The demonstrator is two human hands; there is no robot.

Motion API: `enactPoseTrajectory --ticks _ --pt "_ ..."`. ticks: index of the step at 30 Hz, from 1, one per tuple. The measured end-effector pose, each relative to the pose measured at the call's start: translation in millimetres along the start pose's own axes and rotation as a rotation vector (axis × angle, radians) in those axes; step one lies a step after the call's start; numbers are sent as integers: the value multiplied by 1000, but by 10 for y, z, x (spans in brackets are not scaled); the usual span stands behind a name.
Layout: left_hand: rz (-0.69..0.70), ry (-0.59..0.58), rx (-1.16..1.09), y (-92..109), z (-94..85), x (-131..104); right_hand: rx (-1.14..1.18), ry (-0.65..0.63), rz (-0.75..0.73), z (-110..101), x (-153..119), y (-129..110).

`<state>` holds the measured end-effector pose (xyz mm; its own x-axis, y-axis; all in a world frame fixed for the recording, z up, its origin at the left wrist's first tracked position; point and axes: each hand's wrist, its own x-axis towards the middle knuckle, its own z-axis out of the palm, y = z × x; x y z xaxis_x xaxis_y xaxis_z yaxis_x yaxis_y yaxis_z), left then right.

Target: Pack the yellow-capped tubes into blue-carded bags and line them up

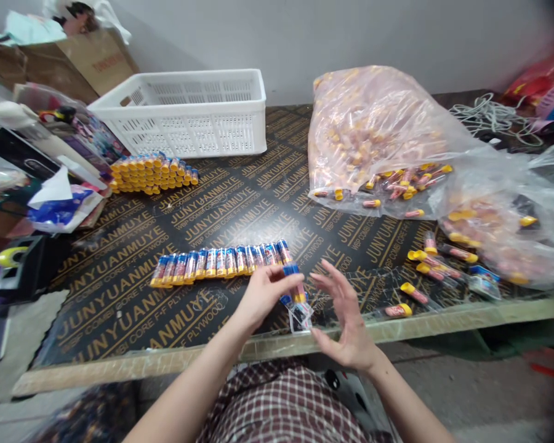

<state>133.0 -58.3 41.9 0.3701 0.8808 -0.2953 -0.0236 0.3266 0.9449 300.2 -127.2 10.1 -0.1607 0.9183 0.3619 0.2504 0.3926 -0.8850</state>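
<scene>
- Clutter (50,160) is piled at the far left of the table: boxes, bags and papers, with a cardboard box (69,61) seen behind it against the wall.
- A white basket (189,111) is set at the back of the plywood table (133,295), and a stack of yellow-capped tubes (150,172) is laid just in front of its left corner.
- A row of tubes (221,261), blue-wrapped and lying side by side, is laid out near the front edge, just left of the hands.
- The left hand (261,295) is closed by its fingertips on a small tube (295,286) with a blue wrap, held above the table's front edge; a clear wrapper (301,317) is seen hanging below it.
- The right hand (346,320) is held open just beside the tube, fingers spread and palm turned toward it; whether the wrapper is touched cannot be told.
- Loose tubes (425,271) with yellow caps are scattered on the table to the right of the hands.
- Two clear plastic bags (373,129) full of more tubes are lying at the back right, one spilled open toward the loose ones.
</scene>
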Motion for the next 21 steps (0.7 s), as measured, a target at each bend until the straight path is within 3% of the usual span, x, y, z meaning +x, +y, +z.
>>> enactPoseTrajectory --ticks 3,6,10,13,18,21 --pt "124 195 434 166 -103 309 -72 83 47 -92 40 44" --pt "160 342 939 228 -118 581 -211 153 98 -210 49 95" --pt "83 294 1383 168 -79 753 -402 213 126 -398 11 119" --pt "91 294 1502 115 -92 762 -524 272 134 -584 -26 148" --pt "283 359 1441 99 -182 635 -818 372 204 -1108 -152 384" --pt "326 390 1345 79 -262 509 -1029 317 228 -1486 -284 639"
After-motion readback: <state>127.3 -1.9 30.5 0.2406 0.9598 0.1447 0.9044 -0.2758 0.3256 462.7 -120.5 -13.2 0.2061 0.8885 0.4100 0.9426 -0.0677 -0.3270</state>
